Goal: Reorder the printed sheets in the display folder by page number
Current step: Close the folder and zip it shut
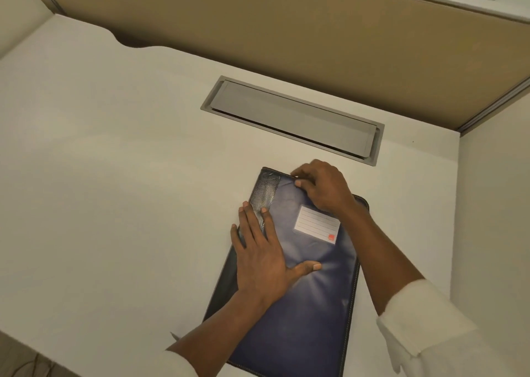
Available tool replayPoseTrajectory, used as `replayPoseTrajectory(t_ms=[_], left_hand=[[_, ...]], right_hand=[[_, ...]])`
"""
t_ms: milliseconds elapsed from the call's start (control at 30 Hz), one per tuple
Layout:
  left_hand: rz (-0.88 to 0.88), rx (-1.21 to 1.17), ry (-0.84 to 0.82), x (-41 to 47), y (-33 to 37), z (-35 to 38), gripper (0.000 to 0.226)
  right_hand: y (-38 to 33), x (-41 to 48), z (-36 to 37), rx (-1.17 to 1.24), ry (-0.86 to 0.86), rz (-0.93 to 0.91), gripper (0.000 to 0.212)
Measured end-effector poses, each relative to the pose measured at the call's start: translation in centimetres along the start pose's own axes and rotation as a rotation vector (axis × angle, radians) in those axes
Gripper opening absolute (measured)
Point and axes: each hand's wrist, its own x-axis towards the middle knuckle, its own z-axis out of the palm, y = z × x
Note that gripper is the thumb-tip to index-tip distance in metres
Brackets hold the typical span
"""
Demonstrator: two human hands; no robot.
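Navy display folder (309, 290) lies lengthwise beneath our fingers: left hand (259, 257) pressing flat, right hand (324, 187) pinching its far edge.

White desk (114, 176); grey cable flap (292, 118); tan partition (258, 27) behind.

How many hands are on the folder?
2. The left hand lies flat on the folder near its spine; the right hand pinches its far edge. Neither is hidden.
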Motion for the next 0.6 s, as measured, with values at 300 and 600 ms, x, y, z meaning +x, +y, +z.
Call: replayPoseTrajectory(t_ms=[300,600], left_hand=[[0.086,0.014,-0.081,-0.6,-2.5,-2.1,0.124],[-0.083,-0.113,0.013,-6.1,-5.2,-4.5,0.065]], right_hand=[[2.1,-12.4,1.6,-0.026,0.311,0.26,0.048],[-2.2,-23.8,6.4,0.185,0.454,0.548,0.062]])
